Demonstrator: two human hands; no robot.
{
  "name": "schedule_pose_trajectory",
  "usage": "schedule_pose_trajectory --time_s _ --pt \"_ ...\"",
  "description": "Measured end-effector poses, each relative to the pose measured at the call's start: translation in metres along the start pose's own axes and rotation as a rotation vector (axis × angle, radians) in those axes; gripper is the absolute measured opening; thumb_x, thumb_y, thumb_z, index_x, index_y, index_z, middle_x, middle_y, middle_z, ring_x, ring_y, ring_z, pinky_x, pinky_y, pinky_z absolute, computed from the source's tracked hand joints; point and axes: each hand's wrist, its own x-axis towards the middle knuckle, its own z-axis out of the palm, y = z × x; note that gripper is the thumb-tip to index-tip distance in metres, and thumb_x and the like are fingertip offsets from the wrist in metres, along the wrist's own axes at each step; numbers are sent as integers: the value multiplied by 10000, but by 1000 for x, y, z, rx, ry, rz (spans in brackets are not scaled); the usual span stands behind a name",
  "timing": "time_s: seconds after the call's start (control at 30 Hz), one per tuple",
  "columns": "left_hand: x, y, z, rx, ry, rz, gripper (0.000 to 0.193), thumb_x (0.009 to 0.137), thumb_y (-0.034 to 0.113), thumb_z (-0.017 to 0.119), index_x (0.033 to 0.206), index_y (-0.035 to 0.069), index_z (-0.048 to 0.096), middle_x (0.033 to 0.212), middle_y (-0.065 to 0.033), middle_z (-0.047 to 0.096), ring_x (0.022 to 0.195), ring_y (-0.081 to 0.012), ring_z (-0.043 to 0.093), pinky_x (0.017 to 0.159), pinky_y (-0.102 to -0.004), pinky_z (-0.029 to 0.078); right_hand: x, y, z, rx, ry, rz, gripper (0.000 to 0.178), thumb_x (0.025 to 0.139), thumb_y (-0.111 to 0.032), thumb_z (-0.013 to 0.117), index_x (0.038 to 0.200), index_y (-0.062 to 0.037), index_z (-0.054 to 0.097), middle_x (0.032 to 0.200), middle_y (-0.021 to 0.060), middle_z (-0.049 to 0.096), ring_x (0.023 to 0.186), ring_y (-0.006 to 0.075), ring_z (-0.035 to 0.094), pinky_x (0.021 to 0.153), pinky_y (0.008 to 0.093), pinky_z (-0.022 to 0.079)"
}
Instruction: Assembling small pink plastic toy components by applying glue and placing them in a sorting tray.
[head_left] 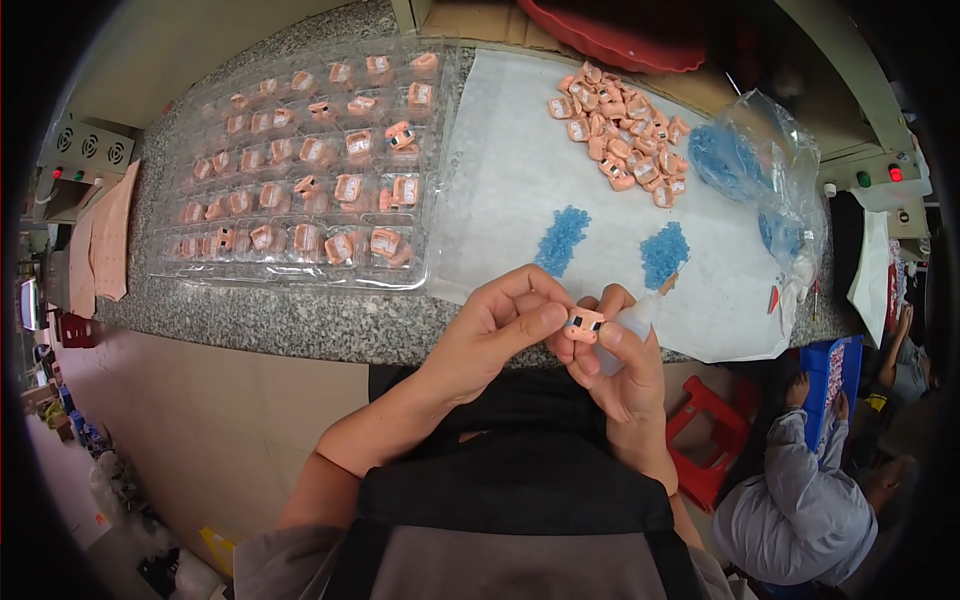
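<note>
Just beyond the bench's front edge, I hold a small pink pig-head piece (584, 325) with dark eyes between both hands. My left hand (500, 325) pinches it from the left with thumb and forefinger. My right hand (632, 375) has its thumb against the piece's right side. A whitish squeeze bottle (637, 316) with a thin nozzle is also tucked in that hand, its tip pointing up and right. Close by on white paper (490, 200) lie two heaps of small translucent blue beads, the left heap (562, 240) and the right heap (665, 255).
Clear plastic trays (290, 278) with rows of pink pieces cover the bench's left. A pile of pink pieces (620, 135) lies at the back of the paper. Right of it sits a plastic bag of blue beads (735, 160). Below right are a red stool (705, 430) and another person (800, 510).
</note>
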Motion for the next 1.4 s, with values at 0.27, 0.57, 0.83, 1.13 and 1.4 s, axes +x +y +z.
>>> schedule_pose_trajectory --time_s 0.27,0.57,0.83,1.13,1.4 --pt "-9 7 10 -9 -111 -61 90 801 86 506 790 18 447 733 -83 554 642 -116 535 616 -231 436 -15 -9 14 -49 -14 -39 90 753 -53 510 752 -27 424 690 129 493 554 148 486 421 231 381" --pt "-3 6 15 41 -71 47 89 806 86 499 787 22 440 743 -86 554 665 -117 532 625 -232 430 -7 -19 16 -28 -71 -65 112 761 -74 522 750 -26 422 701 133 507 549 131 483 440 228 385" --pt "11 3 27 -98 -87 -18 83 819 83 467 823 13 423 751 -114 555 687 -165 537 681 -259 422 -9 -33 5 -23 -10 -3 77 782 -66 502 774 -18 442 725 123 531 556 116 490 472 220 385" --pt "35 -11 37 23 -80 40 142 793 111 513 796 12 411 770 -162 553 699 -199 545 650 -291 448 -7 -57 -12 -17 -21 24 144 776 -117 539 842 -7 475 736 92 539 557 107 489 476 214 378" --pt "57 -23 84 138 -35 -69 75 795 82 514 829 28 475 811 -82 520 721 -148 501 635 -247 412 -32 -104 -42 -145 -17 -55 132 787 -111 518 866 -16 471 764 88 547 581 78 480 492 202 379"
